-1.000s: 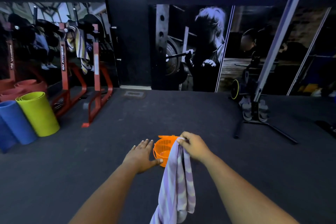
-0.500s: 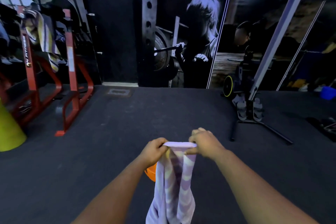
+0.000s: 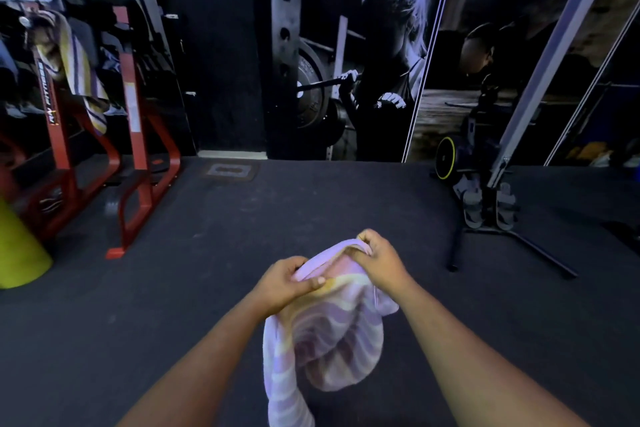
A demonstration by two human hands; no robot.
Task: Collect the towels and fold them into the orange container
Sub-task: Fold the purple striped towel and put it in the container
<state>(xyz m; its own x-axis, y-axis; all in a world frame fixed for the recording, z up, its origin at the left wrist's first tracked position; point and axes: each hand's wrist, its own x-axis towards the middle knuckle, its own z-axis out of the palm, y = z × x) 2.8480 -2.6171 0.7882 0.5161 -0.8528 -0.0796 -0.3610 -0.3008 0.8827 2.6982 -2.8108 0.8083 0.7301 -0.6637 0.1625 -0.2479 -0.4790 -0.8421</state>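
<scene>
- At the far left a yellow-green roll point(image 3: 20, 253) stands on the floor beside a red rack point(image 3: 133, 135), and a second striped towel point(image 3: 81, 69) hangs over the rack's upper bar, well apart from the hands
- The left hand point(image 3: 282, 284) pinches the near corner of the lilac striped towel point(image 3: 332, 333), thumb on top and fingers curled beneath the hem
- The towel's top edge runs from that hand up and to the right, and the cloth hangs below both hands, its long axis pointing down toward the person
- The right hand point(image 3: 379, 260) grips the far corner, fingers curled over the hem, sitting a little higher and farther out than the left
- The orange container is not visible; I judge it may lie under the hanging cloth, so the fold should be made before lowering
- Below is dark rubber flooring point(image 3: 207, 236), with a wall mural point(image 3: 374, 55) behind and a metal stand point(image 3: 491, 204) at the right
</scene>
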